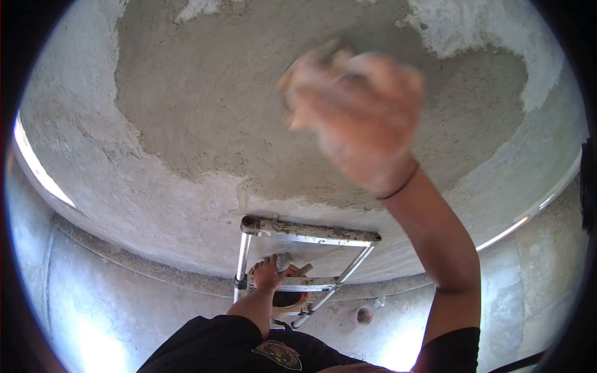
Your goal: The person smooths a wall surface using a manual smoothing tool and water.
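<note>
My right hand (pixel 373 109) is raised against the wall, blurred by motion, with its fingers closed around a tan, block-like tool (pixel 301 87). Whether that is a sponge or a wooden float cannot be made out. It is over a broad patch of darker, damp-looking plaster (pixel 205 105). Lower down, my left hand (pixel 266 273) is at the left side of an aluminium ladder (pixel 311 236), near its second rung, fingers curled. A greyish, clear-looking object (pixel 283 261) is right beside those fingers; what they grip is partly hidden.
Behind the ladder rungs is a bucket (pixel 288 298) with a handled tool (pixel 303 270) at its top. A small pail (pixel 362 315) stands on the floor to the right. Paler, rough wall (pixel 143 193) surrounds the dark patch. The ladder's top bar is splattered.
</note>
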`<state>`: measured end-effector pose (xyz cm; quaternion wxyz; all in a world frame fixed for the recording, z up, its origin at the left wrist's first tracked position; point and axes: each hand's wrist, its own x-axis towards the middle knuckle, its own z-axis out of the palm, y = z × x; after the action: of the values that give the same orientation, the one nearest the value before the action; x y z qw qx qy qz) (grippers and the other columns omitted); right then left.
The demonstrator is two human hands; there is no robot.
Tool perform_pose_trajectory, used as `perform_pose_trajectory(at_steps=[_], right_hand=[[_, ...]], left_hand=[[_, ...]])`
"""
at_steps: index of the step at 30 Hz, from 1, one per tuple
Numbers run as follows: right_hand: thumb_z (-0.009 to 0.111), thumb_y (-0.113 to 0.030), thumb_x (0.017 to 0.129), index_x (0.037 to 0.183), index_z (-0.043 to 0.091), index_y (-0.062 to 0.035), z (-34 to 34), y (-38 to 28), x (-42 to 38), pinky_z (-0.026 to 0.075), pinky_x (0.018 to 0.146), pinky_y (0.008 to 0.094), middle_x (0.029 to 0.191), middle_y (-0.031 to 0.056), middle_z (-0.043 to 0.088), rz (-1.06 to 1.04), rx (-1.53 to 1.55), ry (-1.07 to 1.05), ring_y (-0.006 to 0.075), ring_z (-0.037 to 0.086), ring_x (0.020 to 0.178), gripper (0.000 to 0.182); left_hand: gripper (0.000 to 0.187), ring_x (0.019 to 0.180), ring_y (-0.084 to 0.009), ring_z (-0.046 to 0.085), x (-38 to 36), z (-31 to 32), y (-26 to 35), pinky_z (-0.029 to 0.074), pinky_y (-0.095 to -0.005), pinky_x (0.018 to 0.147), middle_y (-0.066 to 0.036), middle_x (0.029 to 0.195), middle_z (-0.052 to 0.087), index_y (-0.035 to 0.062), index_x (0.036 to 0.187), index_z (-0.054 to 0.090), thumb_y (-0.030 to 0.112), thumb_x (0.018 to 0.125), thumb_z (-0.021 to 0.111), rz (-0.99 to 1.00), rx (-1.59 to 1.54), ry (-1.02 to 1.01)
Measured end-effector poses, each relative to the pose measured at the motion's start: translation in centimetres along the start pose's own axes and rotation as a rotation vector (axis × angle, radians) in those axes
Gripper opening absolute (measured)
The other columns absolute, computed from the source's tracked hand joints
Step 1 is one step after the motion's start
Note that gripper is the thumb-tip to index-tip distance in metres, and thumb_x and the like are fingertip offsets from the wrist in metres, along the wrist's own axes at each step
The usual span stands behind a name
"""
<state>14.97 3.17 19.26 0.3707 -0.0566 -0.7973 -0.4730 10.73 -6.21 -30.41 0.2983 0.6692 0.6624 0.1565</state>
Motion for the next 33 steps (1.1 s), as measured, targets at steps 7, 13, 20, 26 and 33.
perform_pose_trajectory(at_steps=[7,13,20,26,33], right_hand=[[0.073,-0.024,0.065,0.083,0.072,-0.0234,1.5,-1.9,-0.8,0.039,0.071,0.0341,0.103,-0.0045,0.069,0.078,0.028,-0.096,0.0153,0.056,0.090,0.018],[0.072,-0.019,0.072,0.092,0.074,-0.0210,-1.8,0.6,-1.4,0.043,0.078,0.0350,0.103,-0.0032,0.071,0.065,-0.003,-0.006,0.0157,0.059,0.093,0.020],[0.068,-0.011,0.073,0.098,0.072,-0.0172,-0.9,1.2,-1.3,0.042,0.075,0.0364,0.100,-0.0025,0.069,0.084,-0.136,-0.057,0.0166,0.060,0.090,0.026],[0.070,-0.017,0.073,0.097,0.072,-0.0171,0.5,-4.4,-3.8,0.042,0.073,0.0331,0.103,0.0001,0.070,0.024,0.195,-0.319,0.0165,0.060,0.091,0.024],[0.065,-0.004,0.079,0.100,0.074,-0.0130,-2.8,3.6,0.5,0.054,0.074,0.0367,0.098,0.0052,0.075,0.234,-0.157,0.023,0.0176,0.069,0.084,0.024]], left_hand=[[0.070,0.111,-0.0306,0.060,-0.3,0.1,0.1,0.053,-0.0448,0.090,-0.011,0.124,0.058,0.0169,0.139,0.047,0.044,0.078,0.070,-0.036,-0.019,0.001],[0.069,0.112,-0.0312,0.060,0.0,0.1,0.2,0.054,-0.0453,0.089,-0.012,0.123,0.059,0.0156,0.137,0.050,0.044,0.078,0.071,-0.034,-0.007,-0.015],[0.070,0.113,-0.0306,0.059,-0.3,-0.1,0.2,0.054,-0.0449,0.090,-0.012,0.124,0.059,0.0162,0.137,0.049,0.041,0.076,0.073,-0.020,-0.010,-0.007],[0.071,0.116,-0.0300,0.058,-0.3,-0.2,0.2,0.054,-0.0444,0.091,-0.011,0.124,0.059,0.0162,0.137,0.048,0.043,0.076,0.073,-0.029,-0.011,-0.019],[0.071,0.115,-0.0300,0.058,0.1,0.5,-0.3,0.053,-0.0447,0.093,-0.011,0.124,0.059,0.0163,0.137,0.049,0.046,0.077,0.072,-0.004,-0.018,-0.005]])
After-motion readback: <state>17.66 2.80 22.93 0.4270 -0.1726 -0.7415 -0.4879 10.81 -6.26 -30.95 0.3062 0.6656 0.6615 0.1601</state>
